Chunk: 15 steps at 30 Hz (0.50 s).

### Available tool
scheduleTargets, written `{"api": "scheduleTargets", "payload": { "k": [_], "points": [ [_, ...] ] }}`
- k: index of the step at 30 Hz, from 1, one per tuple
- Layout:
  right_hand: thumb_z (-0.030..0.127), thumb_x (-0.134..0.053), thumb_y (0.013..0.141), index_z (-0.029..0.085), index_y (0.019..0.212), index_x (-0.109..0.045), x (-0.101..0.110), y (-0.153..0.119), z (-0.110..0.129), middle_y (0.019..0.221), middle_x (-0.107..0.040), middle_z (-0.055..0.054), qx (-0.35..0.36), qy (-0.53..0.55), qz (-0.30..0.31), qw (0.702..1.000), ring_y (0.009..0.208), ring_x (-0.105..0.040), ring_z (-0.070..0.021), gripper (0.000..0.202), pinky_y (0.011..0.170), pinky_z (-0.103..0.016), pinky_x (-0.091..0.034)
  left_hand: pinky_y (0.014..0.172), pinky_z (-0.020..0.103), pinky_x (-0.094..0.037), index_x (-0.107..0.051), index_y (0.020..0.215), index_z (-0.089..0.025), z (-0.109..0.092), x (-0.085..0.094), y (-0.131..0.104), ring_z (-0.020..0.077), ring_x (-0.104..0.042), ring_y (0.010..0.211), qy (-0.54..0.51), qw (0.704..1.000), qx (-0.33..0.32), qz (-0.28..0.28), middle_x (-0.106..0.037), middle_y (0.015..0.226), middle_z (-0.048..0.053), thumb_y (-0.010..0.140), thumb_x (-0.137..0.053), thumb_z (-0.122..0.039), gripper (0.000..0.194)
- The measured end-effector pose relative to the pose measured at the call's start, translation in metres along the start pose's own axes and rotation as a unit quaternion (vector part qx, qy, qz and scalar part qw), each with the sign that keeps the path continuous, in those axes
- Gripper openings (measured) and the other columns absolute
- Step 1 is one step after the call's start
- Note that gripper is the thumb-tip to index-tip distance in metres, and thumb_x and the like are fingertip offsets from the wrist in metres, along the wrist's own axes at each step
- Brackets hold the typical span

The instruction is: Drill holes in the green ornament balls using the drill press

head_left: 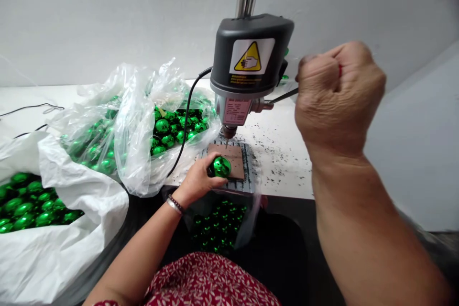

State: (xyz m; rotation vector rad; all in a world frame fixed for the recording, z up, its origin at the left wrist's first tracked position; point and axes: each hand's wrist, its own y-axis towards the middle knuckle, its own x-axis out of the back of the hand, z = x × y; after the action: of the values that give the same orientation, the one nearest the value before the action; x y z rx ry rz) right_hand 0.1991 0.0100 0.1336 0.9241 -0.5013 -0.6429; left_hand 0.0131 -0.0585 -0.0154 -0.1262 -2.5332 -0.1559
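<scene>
A shiny green ball point(222, 167) is gripped between the thumb and fingers of my left hand point(202, 173), low over a brown board point(236, 157) on the drill press base. Just behind and above the ball, the thin drill bit point(226, 143) points down, apart from it. My right hand point(335, 95) is raised at the right, its fist closed around the end of the feed lever point(285, 95). The dark drill press head point(251, 55), with a yellow warning label, stands between my hands. The lever's grip end is hidden inside my fist.
A clear plastic bag point(132, 138) of green balls lies left of the drill, with a black cable point(189, 110) in front. A white sack point(89, 215) holds more balls at lower left. Another transparent bag point(251, 220) with balls hangs below the table edge. Dark shavings litter the white table point(290, 174).
</scene>
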Motion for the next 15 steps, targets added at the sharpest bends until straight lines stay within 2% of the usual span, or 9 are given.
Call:
{"api": "scheduleTargets", "payload": {
  "k": [4, 6, 8, 10, 12, 13, 15],
  "points": [
    [0.028, -0.05, 0.088, 0.014, 0.065, -0.045, 0.002, -0.001, 0.004, 0.056, -0.037, 0.007, -0.045, 0.007, 0.014, 0.999, 0.058, -0.035, -0.0009, 0.028, 0.063, -0.023, -0.026, 0.101, 0.041, -0.049, -0.065, 0.129, -0.024, -0.006, 0.017, -0.031, 0.0283, -0.065, 0.113, 0.021, 0.993, -0.002, 0.117, -0.071, 0.124, 0.009, 0.061, -0.087, -0.027, 0.072],
    [0.025, -0.051, 0.087, 0.014, 0.064, -0.047, 0.003, 0.0, 0.008, 0.056, -0.038, 0.007, -0.074, 0.003, 0.021, 0.997, 0.059, -0.036, -0.0008, 0.026, 0.065, -0.024, -0.028, 0.1, 0.039, -0.051, -0.064, 0.131, -0.024, -0.007, 0.028, -0.039, 0.0274, -0.066, 0.109, 0.024, 0.991, -0.008, 0.133, -0.07, 0.125, 0.01, 0.061, -0.089, -0.032, 0.075],
    [0.025, -0.051, 0.086, 0.014, 0.064, -0.049, 0.004, 0.002, 0.011, 0.056, -0.039, 0.008, -0.088, 0.0, 0.027, 0.996, 0.061, -0.038, -0.0009, 0.025, 0.066, -0.026, -0.028, 0.094, 0.037, -0.053, -0.066, 0.129, -0.024, -0.006, 0.042, -0.038, 0.0238, -0.069, 0.098, 0.033, 0.996, -0.005, 0.083, -0.073, 0.118, 0.009, 0.071, -0.082, -0.035, 0.062],
    [0.027, -0.051, 0.085, 0.014, 0.064, -0.049, 0.005, 0.002, 0.012, 0.056, -0.04, 0.008, -0.088, 0.0, 0.028, 0.996, 0.061, -0.038, -0.0013, 0.025, 0.066, -0.027, -0.027, 0.092, 0.035, -0.054, -0.069, 0.123, -0.025, -0.002, 0.061, -0.026, 0.0217, -0.069, 0.095, 0.07, 0.997, 0.013, -0.037, -0.075, 0.111, 0.007, 0.085, -0.067, -0.033, 0.039],
    [0.029, -0.051, 0.085, 0.015, 0.064, -0.049, 0.004, 0.001, 0.01, 0.056, -0.042, 0.008, -0.08, 0.001, 0.024, 0.997, 0.061, -0.04, -0.0019, 0.026, 0.066, -0.028, -0.027, 0.097, 0.035, -0.051, -0.071, 0.119, -0.023, 0.006, 0.081, -0.007, 0.0232, -0.068, 0.105, 0.149, 0.973, 0.052, -0.166, -0.075, 0.114, 0.009, 0.092, -0.053, -0.026, 0.033],
    [0.031, -0.051, 0.085, 0.015, 0.064, -0.049, 0.004, 0.0, 0.009, 0.056, -0.043, 0.008, -0.075, 0.001, 0.02, 0.997, 0.061, -0.04, -0.0022, 0.027, 0.066, -0.028, -0.028, 0.1, 0.036, -0.049, -0.07, 0.119, -0.021, 0.012, 0.091, 0.004, 0.0248, -0.066, 0.111, 0.201, 0.955, 0.084, -0.199, -0.074, 0.117, 0.01, 0.093, -0.048, -0.022, 0.035],
    [0.033, -0.051, 0.085, 0.015, 0.065, -0.049, 0.004, 0.0, 0.008, 0.057, -0.045, 0.008, -0.07, 0.005, 0.018, 0.997, 0.062, -0.041, -0.0023, 0.028, 0.066, -0.028, -0.029, 0.101, 0.038, -0.047, -0.07, 0.12, -0.016, 0.024, 0.106, 0.027, 0.0293, -0.064, 0.116, 0.301, 0.92, 0.168, -0.184, -0.072, 0.121, 0.015, 0.09, -0.048, -0.018, 0.038]
  ]
}}
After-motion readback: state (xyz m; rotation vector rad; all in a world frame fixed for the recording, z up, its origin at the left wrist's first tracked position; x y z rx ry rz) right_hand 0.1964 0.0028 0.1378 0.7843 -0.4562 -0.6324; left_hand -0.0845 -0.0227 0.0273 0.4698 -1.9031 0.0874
